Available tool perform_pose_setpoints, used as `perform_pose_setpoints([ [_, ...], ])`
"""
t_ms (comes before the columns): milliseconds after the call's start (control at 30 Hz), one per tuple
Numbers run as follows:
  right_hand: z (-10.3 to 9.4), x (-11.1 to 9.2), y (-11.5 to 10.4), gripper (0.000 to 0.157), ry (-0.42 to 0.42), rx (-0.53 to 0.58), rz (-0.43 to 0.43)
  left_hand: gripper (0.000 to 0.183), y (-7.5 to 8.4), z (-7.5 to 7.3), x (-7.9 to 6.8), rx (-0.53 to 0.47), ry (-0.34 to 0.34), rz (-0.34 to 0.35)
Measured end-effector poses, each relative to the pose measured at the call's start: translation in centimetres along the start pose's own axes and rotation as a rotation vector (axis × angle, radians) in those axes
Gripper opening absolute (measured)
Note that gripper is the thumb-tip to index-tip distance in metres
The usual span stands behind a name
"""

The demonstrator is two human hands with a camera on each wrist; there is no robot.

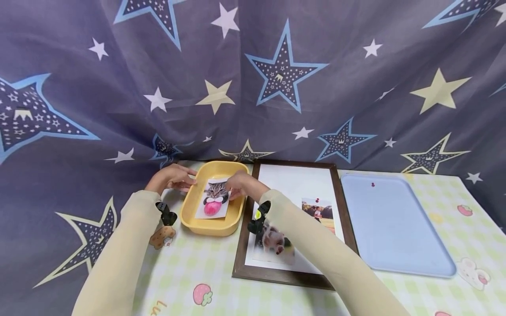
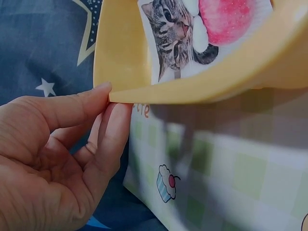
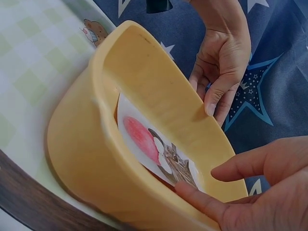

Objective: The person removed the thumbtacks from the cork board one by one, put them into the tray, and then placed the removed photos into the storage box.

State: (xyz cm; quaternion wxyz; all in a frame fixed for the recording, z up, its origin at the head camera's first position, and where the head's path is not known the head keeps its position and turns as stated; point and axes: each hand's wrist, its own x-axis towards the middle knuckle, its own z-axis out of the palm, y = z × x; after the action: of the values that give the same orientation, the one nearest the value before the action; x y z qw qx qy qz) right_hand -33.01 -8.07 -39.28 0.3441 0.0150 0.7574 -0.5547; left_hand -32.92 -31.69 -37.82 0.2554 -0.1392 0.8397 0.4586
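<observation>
A yellow plastic basin (image 1: 189, 210) stands on the table at the left of the head view. Inside it lies a photo of a cat with a pink ball (image 1: 212, 202). My left hand (image 1: 174, 177) pinches the basin's rim between thumb and fingers, which the left wrist view shows up close. Over the opposite side reaches my right hand (image 1: 242, 184), its thumb and forefinger spread apart. In the right wrist view the forefinger's tip is right at the cat end of the photo (image 3: 151, 147).
Right of the basin lies a dark-framed whiteboard (image 1: 292, 180) with an animal photo (image 1: 273, 243) and a photo of a person (image 1: 317, 211) under a red pushpin (image 1: 317, 200). Farther right is a pale blue tray (image 1: 395, 224) holding a red pushpin (image 1: 373, 184). A star-patterned curtain (image 1: 253, 127) hangs behind.
</observation>
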Motion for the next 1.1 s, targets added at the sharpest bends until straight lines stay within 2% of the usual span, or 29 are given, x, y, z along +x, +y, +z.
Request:
perform_pose_setpoints([
  [167, 0.2, -1.2, 0.0, 0.042, -0.01, -0.014, -0.013, 0.062, -0.4, 0.0, 0.0, -0.007, -0.005, -0.003],
  [367, 0.2, -1.9, -0.1, 0.025, -0.008, -0.013, -0.014, 0.063, -0.3, 0.1, -0.1, -0.013, -0.014, -0.001],
  [467, 0.1, -1.9, -0.1, 0.03, -0.017, -0.016, -0.019, 0.062, -0.3, 0.2, -0.2, -0.015, -0.013, -0.002],
  [633, 0.2, -1.8, -0.1, 0.047, -0.014, -0.014, -0.015, 0.062, -0.3, 0.2, 0.0, -0.02, -0.01, -0.002],
  [900, 0.2, -2.2, -0.3, 0.029, 0.0, -0.047, -0.027, 0.062, -0.3, 0.1, 0.0, -0.014, -0.011, 0.001],
  [967, 0.1, -2.2, -0.3, 0.029, 0.003, -0.045, -0.03, 0.061, -0.2, 0.1, 0.0, -0.011, -0.009, 0.003],
  [1100, 0.2, -2.2, -0.3, 0.041, 0.008, -0.029, -0.033, 0.06, -0.2, 0.1, 0.0, -0.005, -0.005, 0.002],
])
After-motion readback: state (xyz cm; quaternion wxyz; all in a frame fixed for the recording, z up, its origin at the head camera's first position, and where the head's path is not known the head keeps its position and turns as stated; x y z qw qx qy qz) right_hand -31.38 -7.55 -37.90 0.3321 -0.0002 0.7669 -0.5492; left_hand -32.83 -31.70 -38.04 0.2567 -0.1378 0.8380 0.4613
